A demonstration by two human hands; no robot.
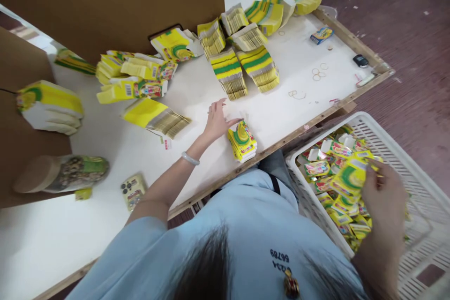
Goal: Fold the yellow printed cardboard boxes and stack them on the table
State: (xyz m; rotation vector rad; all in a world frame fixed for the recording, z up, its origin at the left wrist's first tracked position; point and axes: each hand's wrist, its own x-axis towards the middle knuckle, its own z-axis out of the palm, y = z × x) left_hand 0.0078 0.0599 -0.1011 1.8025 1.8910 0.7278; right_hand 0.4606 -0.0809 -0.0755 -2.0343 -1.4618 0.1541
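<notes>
My left hand hovers at the white table with its fingers apart and nothing between them. Just beside it, near the table's front edge, lies a small stack of flattened yellow-and-green cartons. My right hand, slightly blurred, is over the white basket on the right. Its fingers are closed on a small yellow carton with a green design. Beneath that carton, many similar little cartons fill the basket in a loose heap.
Bundles of flat cartons stand beyond my left hand, with more cartons to the left. A jar and a phone lie at left. Rubber bands and a blue box are at right. Brown cardboard rises behind.
</notes>
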